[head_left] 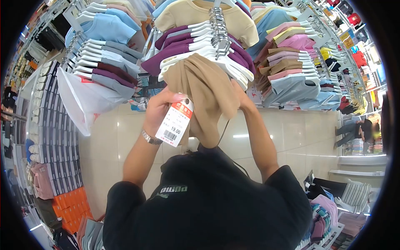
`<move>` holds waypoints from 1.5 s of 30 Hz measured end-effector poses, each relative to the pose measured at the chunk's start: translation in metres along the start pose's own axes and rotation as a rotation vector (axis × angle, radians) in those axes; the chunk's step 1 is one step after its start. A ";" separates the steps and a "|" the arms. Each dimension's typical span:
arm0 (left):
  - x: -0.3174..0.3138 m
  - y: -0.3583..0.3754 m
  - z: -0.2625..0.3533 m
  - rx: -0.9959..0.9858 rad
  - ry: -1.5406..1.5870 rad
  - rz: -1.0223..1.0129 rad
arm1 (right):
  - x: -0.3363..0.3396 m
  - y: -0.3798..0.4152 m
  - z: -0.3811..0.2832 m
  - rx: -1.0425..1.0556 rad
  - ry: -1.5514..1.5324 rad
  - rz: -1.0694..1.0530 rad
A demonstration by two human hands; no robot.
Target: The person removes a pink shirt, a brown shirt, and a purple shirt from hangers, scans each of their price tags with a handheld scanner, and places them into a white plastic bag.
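A tan shirt (204,89) hangs bunched and draped in front of white hangers (187,52) on the centre rack. Attached to it is a white and orange price tag (173,123) reading 19.00. My left hand (160,104), with a metal watch band at the wrist, is closed on the shirt's left side, its thumb by the top of the tag. On the other side my right hand (241,96) grips the shirt's edge, with most of its fingers hidden behind the cloth. Purple shirts (179,39) and a cream shirt (187,16) hang just behind.
Racks of hanging shirts stand left (108,58) and right (291,62). A white plastic bag (79,96) hangs at the left rack. Stacked shoe boxes (62,141) and orange boxes (73,208) line the left. Another person (354,131) is at far right. Tiled floor (291,137) lies below.
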State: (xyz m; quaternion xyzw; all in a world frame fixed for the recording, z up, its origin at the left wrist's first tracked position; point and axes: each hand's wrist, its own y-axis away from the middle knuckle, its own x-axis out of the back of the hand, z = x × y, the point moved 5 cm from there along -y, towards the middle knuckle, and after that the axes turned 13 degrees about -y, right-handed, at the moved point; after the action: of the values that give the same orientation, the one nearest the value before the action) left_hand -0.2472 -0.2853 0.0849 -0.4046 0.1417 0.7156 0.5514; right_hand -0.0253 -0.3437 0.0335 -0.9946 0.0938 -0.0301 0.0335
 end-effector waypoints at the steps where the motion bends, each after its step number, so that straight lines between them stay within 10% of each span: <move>1: 0.003 0.001 -0.002 -0.015 0.004 0.045 | 0.003 0.001 0.015 -0.043 -0.030 -0.002; 11: 0.034 0.006 0.006 -0.287 -0.157 0.234 | 0.020 0.052 0.022 -0.425 -0.038 0.230; 16: 0.047 0.001 0.023 -0.443 -0.395 0.326 | -0.004 0.090 -0.005 -0.384 -0.357 0.000; 45: 0.076 0.021 0.000 -0.373 -0.622 0.426 | -0.099 0.115 -0.034 -0.519 -0.541 -0.199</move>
State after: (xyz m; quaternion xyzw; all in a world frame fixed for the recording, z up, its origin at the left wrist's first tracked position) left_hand -0.2714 -0.2411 0.0240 -0.2240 -0.0830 0.9152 0.3247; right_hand -0.1457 -0.4394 0.0537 -0.9463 -0.0111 0.2549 -0.1987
